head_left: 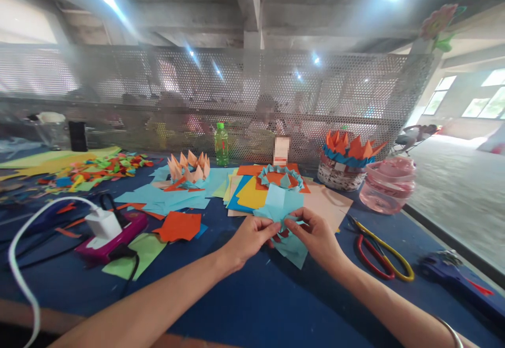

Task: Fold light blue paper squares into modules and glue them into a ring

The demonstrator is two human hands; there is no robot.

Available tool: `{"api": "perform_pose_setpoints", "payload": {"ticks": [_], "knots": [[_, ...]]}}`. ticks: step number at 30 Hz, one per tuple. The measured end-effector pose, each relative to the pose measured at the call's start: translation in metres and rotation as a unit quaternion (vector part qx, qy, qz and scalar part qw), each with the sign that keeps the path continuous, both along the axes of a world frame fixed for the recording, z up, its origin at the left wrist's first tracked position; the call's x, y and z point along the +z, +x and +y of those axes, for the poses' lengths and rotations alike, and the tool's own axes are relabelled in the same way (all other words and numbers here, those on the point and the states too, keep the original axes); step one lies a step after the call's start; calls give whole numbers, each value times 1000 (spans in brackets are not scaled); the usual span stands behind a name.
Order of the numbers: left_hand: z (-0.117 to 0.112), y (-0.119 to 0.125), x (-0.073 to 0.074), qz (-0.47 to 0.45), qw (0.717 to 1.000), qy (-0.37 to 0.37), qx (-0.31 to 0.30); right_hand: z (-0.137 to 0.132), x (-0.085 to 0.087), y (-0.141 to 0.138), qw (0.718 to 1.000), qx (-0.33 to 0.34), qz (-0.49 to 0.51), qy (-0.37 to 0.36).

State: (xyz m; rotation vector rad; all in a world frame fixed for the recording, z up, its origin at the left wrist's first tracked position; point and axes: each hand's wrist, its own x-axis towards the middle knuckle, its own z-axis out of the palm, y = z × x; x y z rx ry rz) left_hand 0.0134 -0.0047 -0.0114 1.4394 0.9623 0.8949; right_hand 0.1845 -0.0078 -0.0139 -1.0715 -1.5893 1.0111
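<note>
Background: perforated metal mesh [221, 85] behind the table, blurred people [268, 113] beyond it, concrete ceiling [197, 16] above
Surface: dark blue tabletop [252, 306], covered in coloured paper
Work piece: light-blue folded paper [278, 203], held up between both hands, just in front of a coloured paper stack [244, 195]
Left hand [252, 237]: fingers closed, pinching the folded paper's left side
Right hand [311, 235]: fingers closed, gripping its lower right folds; metal bangle [450, 332] on wrist
Right of hands: red-and-yellow-handled scissors [394, 256], pink clear container [389, 185]
Left of hands: orange paper piece [179, 227], white charger [103, 224] on magenta device [114, 240]
Far side: green bottle [221, 145], peach paper crown [188, 171], woven basket [341, 177]
</note>
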Motion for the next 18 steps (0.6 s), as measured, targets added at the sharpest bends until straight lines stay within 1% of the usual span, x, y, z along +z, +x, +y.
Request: {"api": "perform_pose_setpoints", "payload": {"ticks": [7, 14, 18], "knots": [[-1, 1, 2, -38, 999, -2, -17, -1, -1, -2, 1000, 0, 17, 13], [-4, 2, 4, -38, 999, -1, -21, -3, -1, -2, 999, -23, 7, 31], [-4, 3, 5, -38, 999, -12, -21, -5, 0, -3, 999, -22, 7, 35]]}}
